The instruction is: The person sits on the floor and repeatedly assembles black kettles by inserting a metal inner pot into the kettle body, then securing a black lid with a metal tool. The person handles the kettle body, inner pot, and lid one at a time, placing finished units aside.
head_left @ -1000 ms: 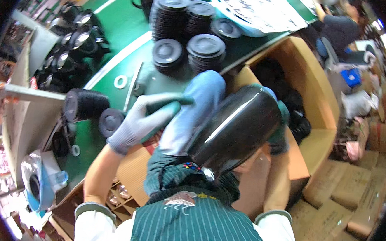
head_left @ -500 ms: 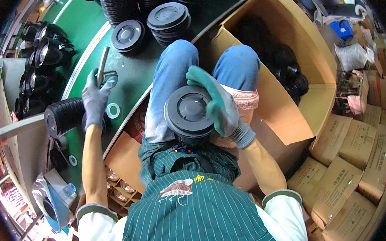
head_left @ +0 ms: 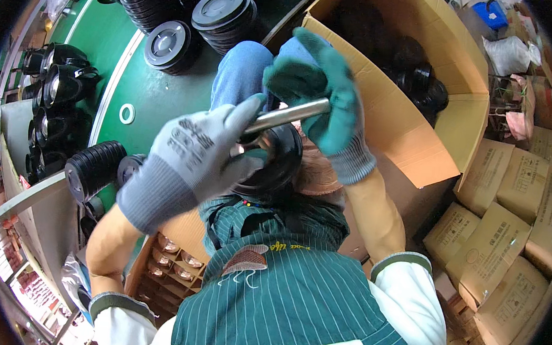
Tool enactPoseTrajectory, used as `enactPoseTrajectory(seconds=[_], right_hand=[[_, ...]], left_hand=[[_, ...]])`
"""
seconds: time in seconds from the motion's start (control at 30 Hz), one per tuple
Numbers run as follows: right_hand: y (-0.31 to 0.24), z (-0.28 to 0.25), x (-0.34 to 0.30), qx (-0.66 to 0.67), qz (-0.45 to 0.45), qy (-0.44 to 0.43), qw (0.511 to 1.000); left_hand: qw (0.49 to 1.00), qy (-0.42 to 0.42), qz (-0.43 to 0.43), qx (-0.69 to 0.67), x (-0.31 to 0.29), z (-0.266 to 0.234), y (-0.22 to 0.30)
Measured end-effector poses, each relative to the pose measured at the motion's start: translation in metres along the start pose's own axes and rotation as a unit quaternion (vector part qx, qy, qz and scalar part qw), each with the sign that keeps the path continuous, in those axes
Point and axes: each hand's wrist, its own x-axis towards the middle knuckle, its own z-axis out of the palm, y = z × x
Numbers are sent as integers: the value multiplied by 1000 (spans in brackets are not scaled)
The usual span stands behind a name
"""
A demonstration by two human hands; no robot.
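Note:
My left hand (head_left: 193,150), in a grey knit glove, is closed round a silver metal bar (head_left: 288,116) held across my lap. The bar's far end overlaps the green-coated palm of my right hand (head_left: 333,99); whether they touch I cannot tell. My right hand is open, its fingers stretched and apart. Below the bar, a round black lidded piece (head_left: 283,160) rests tilted between my thighs. My left hand and the bar hide much of it.
Stacks of black round lids (head_left: 224,13) stand on the green table (head_left: 111,88), with a pale ring (head_left: 126,113) nearby. Black pots (head_left: 69,85) line its left side. An open carton (head_left: 384,110) holds black parts at right, and closed cartons (head_left: 491,241) are stacked beyond it.
My left hand has brought the metal bar from over the table to my lap. My right hand has lifted off the black piece, which now looks tilted.

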Motion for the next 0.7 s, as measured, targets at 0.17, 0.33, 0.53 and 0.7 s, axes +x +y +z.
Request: enactPoseTrajectory(seconds=[0.17, 0.33, 0.53, 0.7], right_hand=[[8, -23, 18, 194, 40, -149, 969], [7, 2, -18, 110, -17, -180, 977], [-7, 10, -27, -185, -117, -322, 921], [-36, 56, -25, -479, -128, -456, 739]], left_hand=[[991, 58, -102, 65, 3, 28, 45], [985, 142, 59, -80, 1, 36, -18], [957, 206, 102, -178, 28, 40, -47], [912, 88, 174, -360, 66, 37, -60]])
